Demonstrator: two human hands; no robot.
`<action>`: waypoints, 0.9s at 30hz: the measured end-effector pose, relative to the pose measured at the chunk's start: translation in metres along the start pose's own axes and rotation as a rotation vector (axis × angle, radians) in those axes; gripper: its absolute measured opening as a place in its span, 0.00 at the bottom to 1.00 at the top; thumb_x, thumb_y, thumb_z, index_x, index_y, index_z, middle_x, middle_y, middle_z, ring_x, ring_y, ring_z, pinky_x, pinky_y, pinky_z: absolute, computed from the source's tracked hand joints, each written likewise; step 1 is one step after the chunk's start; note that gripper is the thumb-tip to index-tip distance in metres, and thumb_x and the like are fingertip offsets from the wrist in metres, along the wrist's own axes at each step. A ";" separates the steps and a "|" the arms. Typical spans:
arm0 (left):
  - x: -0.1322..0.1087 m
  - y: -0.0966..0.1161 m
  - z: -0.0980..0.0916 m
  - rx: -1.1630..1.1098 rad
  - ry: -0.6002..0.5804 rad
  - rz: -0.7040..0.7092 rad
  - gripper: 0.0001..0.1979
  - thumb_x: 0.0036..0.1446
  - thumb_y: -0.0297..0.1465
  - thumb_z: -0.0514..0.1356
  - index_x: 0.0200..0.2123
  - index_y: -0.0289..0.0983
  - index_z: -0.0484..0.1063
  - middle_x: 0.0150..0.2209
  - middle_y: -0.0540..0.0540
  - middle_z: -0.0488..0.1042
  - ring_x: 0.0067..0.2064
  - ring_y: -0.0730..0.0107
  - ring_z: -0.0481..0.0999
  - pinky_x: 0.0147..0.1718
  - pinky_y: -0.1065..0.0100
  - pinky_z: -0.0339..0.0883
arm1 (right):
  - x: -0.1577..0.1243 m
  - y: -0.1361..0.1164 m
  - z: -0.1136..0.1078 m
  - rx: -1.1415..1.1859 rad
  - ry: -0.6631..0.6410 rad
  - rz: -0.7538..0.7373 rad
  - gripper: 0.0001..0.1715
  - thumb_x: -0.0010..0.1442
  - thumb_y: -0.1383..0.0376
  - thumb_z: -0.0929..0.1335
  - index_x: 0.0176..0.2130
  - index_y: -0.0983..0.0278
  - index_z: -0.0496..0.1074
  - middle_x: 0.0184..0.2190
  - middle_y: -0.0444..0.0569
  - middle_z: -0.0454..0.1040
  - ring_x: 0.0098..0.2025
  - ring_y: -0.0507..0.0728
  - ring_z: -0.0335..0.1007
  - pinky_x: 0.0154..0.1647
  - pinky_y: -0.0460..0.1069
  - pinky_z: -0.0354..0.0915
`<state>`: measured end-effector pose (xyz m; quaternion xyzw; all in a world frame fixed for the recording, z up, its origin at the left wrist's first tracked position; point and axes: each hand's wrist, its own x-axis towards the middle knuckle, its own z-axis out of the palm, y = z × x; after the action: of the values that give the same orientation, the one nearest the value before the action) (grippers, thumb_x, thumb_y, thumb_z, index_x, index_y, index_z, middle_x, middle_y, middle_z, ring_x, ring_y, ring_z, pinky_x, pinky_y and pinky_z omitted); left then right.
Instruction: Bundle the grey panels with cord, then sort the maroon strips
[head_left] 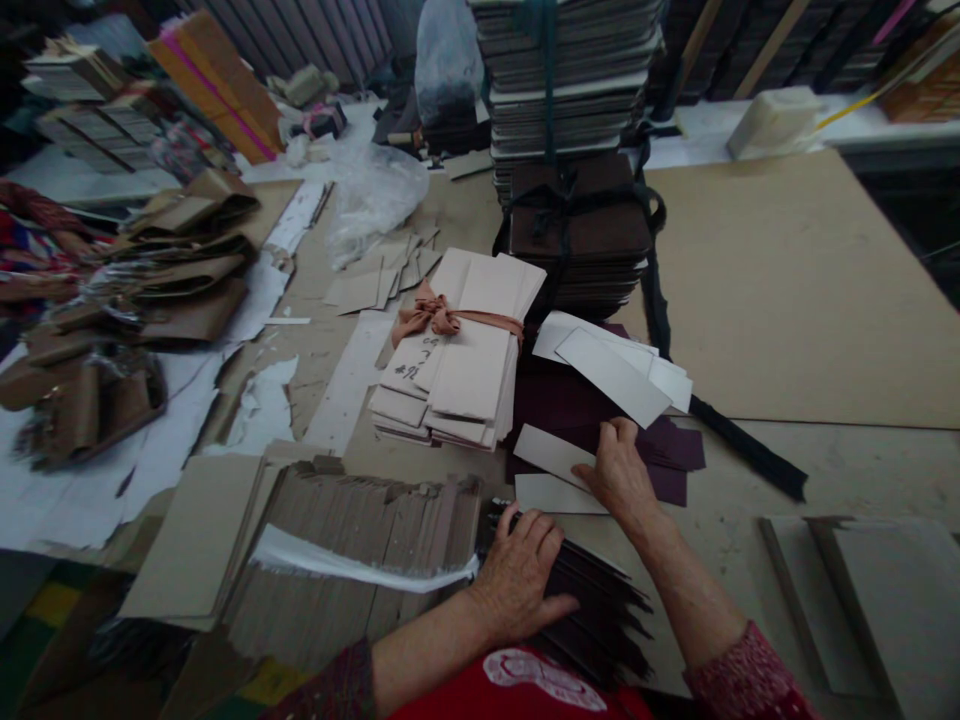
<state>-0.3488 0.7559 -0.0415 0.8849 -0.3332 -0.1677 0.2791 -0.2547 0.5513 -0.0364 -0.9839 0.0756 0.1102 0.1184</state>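
Note:
My left hand (517, 580) lies with fingers stretched and thumb apart on a stack of dark strips (592, 610) near my body. Just beyond it, my right hand (622, 475) is curled over the right end of a pale rectangular card (551, 452), its fingertips at the card's edge. A second pale card (559, 494) lies below that one. More pale cards (611, 370) overlap farther back, on dark purple sheets (559, 392). To the left of these sits a bundle of pale pieces (476, 350), tied with a brown ribbon (435, 315).
A long row of grey-brown boards (330, 590) stands on edge at front left, with a white strip across it. Dark tied stacks (581, 220) rise behind. Brown leather-like pieces (187, 270) lie far left. Grey boards (892, 600) lie at right, near a black strap (750, 450).

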 end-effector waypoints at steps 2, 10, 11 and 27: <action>0.000 0.000 0.000 -0.005 0.002 -0.001 0.38 0.55 0.53 0.65 0.60 0.36 0.60 0.58 0.39 0.68 0.61 0.50 0.63 0.67 0.43 0.41 | -0.001 0.000 0.001 -0.016 0.011 0.038 0.36 0.51 0.62 0.77 0.51 0.65 0.57 0.56 0.62 0.59 0.47 0.67 0.73 0.45 0.55 0.70; 0.001 0.000 -0.001 -0.014 0.008 0.001 0.37 0.56 0.53 0.64 0.59 0.36 0.61 0.57 0.39 0.69 0.61 0.50 0.64 0.67 0.42 0.42 | -0.008 -0.009 -0.016 -0.224 -0.069 0.110 0.29 0.55 0.55 0.76 0.47 0.64 0.61 0.46 0.54 0.65 0.40 0.62 0.74 0.32 0.50 0.65; 0.001 0.000 -0.001 -0.019 0.012 0.004 0.37 0.56 0.52 0.64 0.60 0.36 0.60 0.57 0.39 0.68 0.61 0.50 0.64 0.67 0.42 0.42 | -0.010 -0.010 -0.018 -0.261 -0.081 0.096 0.27 0.56 0.55 0.76 0.45 0.64 0.63 0.44 0.53 0.66 0.40 0.61 0.74 0.31 0.50 0.64; -0.003 -0.003 0.009 0.040 0.078 0.027 0.43 0.54 0.50 0.66 0.64 0.35 0.55 0.61 0.34 0.65 0.63 0.46 0.62 0.64 0.43 0.48 | -0.071 0.007 -0.003 0.040 -0.351 -0.280 0.11 0.67 0.67 0.65 0.48 0.62 0.73 0.43 0.50 0.76 0.45 0.60 0.72 0.44 0.50 0.63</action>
<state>-0.3537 0.7562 -0.0505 0.8915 -0.3373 -0.1227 0.2763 -0.3240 0.5524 -0.0181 -0.9480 -0.0811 0.2606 0.1635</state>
